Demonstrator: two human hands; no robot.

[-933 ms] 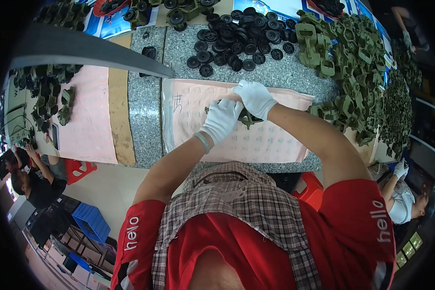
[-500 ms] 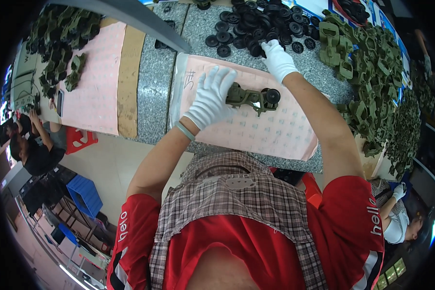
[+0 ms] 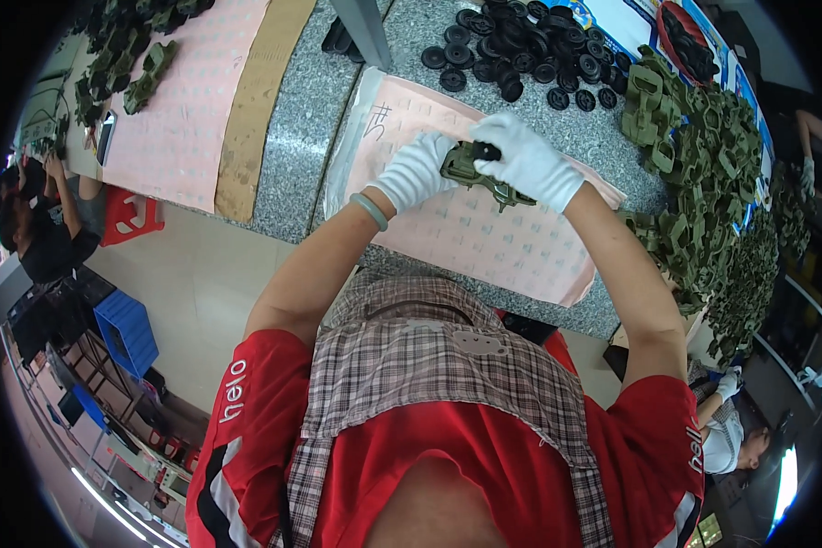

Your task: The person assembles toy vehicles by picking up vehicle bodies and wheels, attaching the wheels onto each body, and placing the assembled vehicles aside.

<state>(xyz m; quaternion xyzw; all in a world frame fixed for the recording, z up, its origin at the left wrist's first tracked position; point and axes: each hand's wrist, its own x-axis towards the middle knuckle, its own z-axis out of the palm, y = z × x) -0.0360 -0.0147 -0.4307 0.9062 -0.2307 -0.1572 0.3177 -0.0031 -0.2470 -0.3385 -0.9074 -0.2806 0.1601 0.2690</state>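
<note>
A green toy vehicle chassis (image 3: 463,167) is held between my two white-gloved hands, above the pink printed sheet (image 3: 447,239). My left hand (image 3: 420,170) closes around its left end. At the chassis's upper edge, my right hand (image 3: 527,163) pinches a small black wheel (image 3: 487,152) against it. The right glove covers much of the chassis's right part, so the wheel fitted there is hidden. Past my hands, on the grey speckled table, lies a heap of black wheels (image 3: 521,47).
Green chassis parts (image 3: 694,164) are piled at the right. More green chassis (image 3: 146,78) sit on another pink sheet at the left. A grey metal post (image 3: 363,32) rises at the back. A red bowl (image 3: 674,59) stands far right. Other people work at both sides.
My right hand has come back from the wheel heap to the chassis, bringing a black wheel. My left hand has closed on the chassis's left end. The whole view has shifted slightly.
</note>
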